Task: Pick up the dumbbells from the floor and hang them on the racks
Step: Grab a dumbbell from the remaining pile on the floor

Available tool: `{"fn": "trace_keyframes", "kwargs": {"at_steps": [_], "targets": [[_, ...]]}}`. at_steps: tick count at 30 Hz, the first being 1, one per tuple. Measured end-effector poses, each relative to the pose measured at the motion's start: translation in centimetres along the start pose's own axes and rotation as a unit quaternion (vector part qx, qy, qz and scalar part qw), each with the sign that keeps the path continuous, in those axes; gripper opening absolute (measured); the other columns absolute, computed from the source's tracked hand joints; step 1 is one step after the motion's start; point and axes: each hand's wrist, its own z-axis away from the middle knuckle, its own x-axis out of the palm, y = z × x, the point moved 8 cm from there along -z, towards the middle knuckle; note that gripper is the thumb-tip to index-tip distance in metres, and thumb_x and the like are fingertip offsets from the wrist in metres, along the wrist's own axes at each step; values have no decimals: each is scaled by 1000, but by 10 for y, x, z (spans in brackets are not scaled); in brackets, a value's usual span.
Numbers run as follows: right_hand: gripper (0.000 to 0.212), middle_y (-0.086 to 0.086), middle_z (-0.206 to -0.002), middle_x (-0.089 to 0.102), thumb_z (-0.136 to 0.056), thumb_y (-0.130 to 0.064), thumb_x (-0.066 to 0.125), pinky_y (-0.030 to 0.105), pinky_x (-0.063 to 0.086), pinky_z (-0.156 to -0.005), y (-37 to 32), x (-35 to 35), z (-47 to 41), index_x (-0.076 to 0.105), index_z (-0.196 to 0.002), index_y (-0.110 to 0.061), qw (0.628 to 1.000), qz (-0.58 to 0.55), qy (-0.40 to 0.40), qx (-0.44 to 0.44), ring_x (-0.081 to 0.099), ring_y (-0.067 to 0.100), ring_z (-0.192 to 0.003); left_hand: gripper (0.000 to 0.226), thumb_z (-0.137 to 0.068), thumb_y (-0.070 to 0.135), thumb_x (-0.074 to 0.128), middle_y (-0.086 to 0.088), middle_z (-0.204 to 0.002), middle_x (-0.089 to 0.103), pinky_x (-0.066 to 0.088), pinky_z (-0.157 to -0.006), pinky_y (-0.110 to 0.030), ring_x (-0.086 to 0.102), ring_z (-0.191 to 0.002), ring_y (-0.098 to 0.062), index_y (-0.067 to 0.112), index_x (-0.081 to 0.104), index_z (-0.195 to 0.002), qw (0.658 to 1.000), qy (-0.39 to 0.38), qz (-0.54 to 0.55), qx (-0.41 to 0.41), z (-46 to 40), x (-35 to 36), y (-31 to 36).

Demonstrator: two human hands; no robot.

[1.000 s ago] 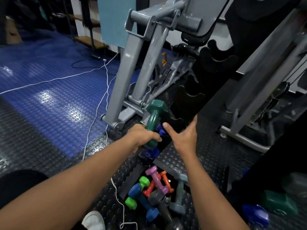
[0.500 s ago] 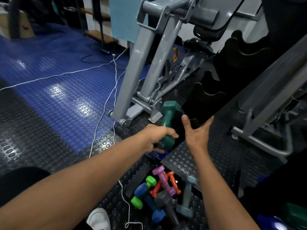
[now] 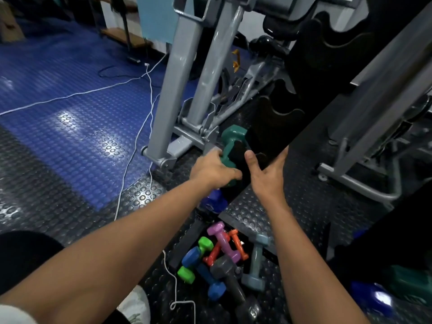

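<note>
**Green dumbbell going onto the rack**

While the left hand (image 3: 214,169) grips the dark green dumbbell (image 3: 230,146) round its handle, the weight sits tilted right against the bottom slot of the black rack (image 3: 280,118), just above the floor. Right hand (image 3: 266,174) is flat and relaxed, thumb up, pressed on the rack's edge at about 3 o'clock from the dumbbell. Rest of the pile (image 3: 219,258) (purple, orange, lime, blue, grey) lies on the studded mat at 6 o'clock, beside a white cable (image 3: 138,146)
</note>
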Motion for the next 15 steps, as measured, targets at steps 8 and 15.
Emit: {"fn": "trace_keyframes", "kwargs": {"at_steps": [8, 15], "targets": [[116, 1, -176, 16, -90, -65, 71, 2, 29, -105, -1, 0, -1, -2, -171, -27, 1000, 9, 18, -16, 30, 8, -151, 71, -52, 60, 86, 1, -111, 49, 54, -78, -41, 53, -106, -25, 45, 57, -114, 976, 16, -184, 115, 2, 4, 16], [120, 1, -176, 15, -87, -68, 70, 3, 28, -106, -1, -1, 0, -4, -172, -26, 1000, 14, 18, -3, 29, 7, -151, 89, -55, 56, 90, 4, -119, 42, 51, -97, -37, 43, -117, -24, 29, 57, -133, 989, 67, -69, 115, 19, 22, -5]]}}
